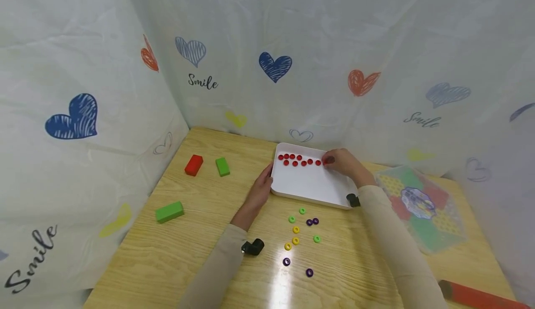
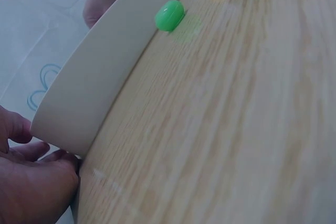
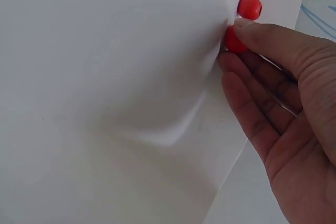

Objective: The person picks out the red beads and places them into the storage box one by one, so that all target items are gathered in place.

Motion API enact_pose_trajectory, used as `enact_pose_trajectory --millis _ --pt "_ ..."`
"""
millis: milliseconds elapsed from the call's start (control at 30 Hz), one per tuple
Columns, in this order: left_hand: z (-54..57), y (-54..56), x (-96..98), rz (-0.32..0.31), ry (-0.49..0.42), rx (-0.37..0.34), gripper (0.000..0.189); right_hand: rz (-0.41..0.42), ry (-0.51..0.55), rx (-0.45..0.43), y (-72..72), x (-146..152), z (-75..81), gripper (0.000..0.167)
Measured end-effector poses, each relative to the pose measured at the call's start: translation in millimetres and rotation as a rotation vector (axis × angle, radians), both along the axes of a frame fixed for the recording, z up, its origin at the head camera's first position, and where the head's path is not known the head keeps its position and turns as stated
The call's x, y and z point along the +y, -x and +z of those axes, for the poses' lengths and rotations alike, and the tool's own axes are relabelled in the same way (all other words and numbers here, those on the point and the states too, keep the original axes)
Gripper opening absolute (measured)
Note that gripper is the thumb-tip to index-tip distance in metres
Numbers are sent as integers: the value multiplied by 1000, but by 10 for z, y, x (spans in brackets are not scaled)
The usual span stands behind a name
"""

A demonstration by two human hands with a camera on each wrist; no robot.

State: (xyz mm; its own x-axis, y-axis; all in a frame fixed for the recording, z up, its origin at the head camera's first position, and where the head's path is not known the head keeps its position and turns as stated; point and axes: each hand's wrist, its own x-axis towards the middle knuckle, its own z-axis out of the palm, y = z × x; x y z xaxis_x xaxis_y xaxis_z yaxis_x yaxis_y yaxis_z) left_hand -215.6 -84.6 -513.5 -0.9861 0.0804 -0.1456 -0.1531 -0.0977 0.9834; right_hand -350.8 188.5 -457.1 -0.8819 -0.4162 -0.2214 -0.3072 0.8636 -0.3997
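A shallow white tray [image 1: 309,183] lies on the table, with several red beads [image 1: 295,163] in two uneven rows along its far side. My left hand [image 1: 259,189] holds the tray's left edge; in the left wrist view its thumb and fingers [image 2: 39,150] close about the tray's corner. Over the far right of the tray is my right hand [image 1: 343,162]. Between thumb and fingertips it pinches a red bead [image 3: 235,40], at the end of the line of red beads [image 3: 249,8] in the right wrist view.
Loose green [image 1: 316,239], yellow [image 1: 296,240] and purple beads [image 1: 309,272] lie in front of the tray. Left stand a red block [image 1: 194,165] and two green blocks [image 1: 169,212]. A clear colourful case [image 1: 422,207] and a red bar-like object [image 1: 480,295] lie right.
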Motion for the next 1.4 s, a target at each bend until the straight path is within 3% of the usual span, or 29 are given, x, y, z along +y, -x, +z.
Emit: enact_pose_trajectory --millis 400,700,833,1000,1100,1267,1400 --pt "-54 138 48 -18 24 -30 51 -4 -14 69 -166 228 177 28" --pt "-263 407 -115 -36 -84 -65 51 28 91 194 -642 207 251 32" --pt "-257 479 -241 -8 -57 -86 52 63 128 242 -832 134 266 39" --pt "-170 611 -402 26 -42 -85 55 53 195 255 -1012 96 288 46" --pt "-130 620 -489 42 -34 -79 55 58 209 287 -1122 102 257 46" --pt "-36 569 -605 26 135 -9 54 62 222 323 -1258 127 222 43" --pt "119 541 -704 -41 402 103 55 60 221 344 -1291 143 215 45"
